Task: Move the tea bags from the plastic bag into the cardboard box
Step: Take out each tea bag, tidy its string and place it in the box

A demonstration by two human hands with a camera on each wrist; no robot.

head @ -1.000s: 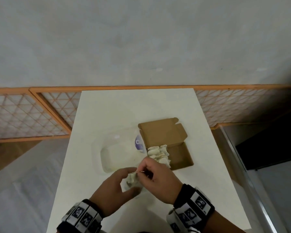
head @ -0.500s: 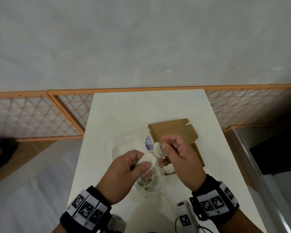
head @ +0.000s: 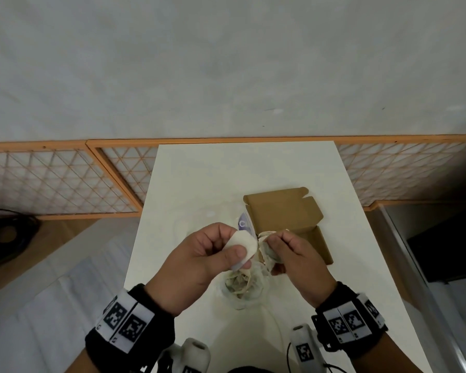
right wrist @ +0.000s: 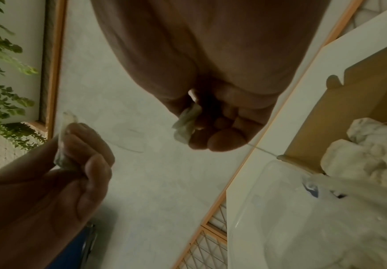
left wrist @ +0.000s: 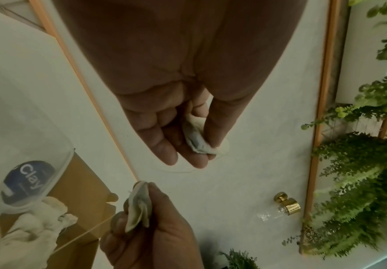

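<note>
My left hand (head: 233, 249) pinches a flat white tea bag (head: 244, 244) between thumb and fingers; the same tea bag (left wrist: 198, 139) shows in the left wrist view. My right hand (head: 273, 244) grips a crumpled tea bag (head: 267, 250), also visible as the tea bag (right wrist: 186, 125) from the right wrist. Under both hands hangs the clear plastic bag (head: 240, 289) with more tea bags inside; which hand holds it I cannot tell. Just behind the hands lies the open cardboard box (head: 285, 211), with several tea bags (right wrist: 360, 154) in it.
A clear plastic tray (head: 199, 219) with a round blue label (left wrist: 27, 182) sits left of the box on the white table (head: 226, 170). Orange lattice panels (head: 65, 181) line the table's far side. A dark object (head: 447, 254) stands at the right.
Both hands have lifted off the table and drawn slightly apart. The left hand now shows a flat tea bag, and the right has pulled one from the plastic bag.
</note>
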